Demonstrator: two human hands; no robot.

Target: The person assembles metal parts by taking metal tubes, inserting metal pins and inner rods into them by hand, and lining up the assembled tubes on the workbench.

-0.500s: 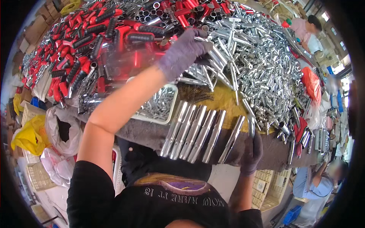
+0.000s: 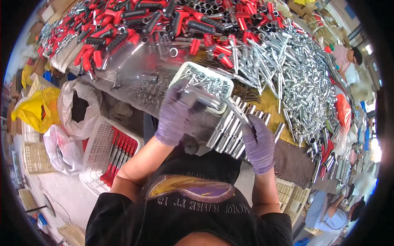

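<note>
My left hand (image 2: 175, 119), in a purple knit glove, is closed around a shiny metal tube (image 2: 204, 97) blurred by motion. It is just in front of a white tray (image 2: 177, 78) of small metal pins (image 2: 207, 84). My right hand (image 2: 259, 145), gloved the same way, grips a slim metal rod (image 2: 239, 110) between thumb and fingers, pointing up and left toward the tube. The gap between the two pieces is small; I cannot tell whether they touch. Beneath and beside the right hand, several chrome tubes (image 2: 221, 130) lie side by side at the table's near edge.
Red-and-black handles (image 2: 201, 26) pile up at the far left, a large heap of metal parts (image 2: 305, 78) at the right. A white basket (image 2: 92, 158) of red-ended rods stands low at the left near plastic bags (image 2: 78, 108). Other people (image 2: 334, 213) sit at the right.
My left hand has come back from the heap toward me, now with a metal tube. My right hand has moved up from the table edge, holding a rod. The whole view has shifted.
</note>
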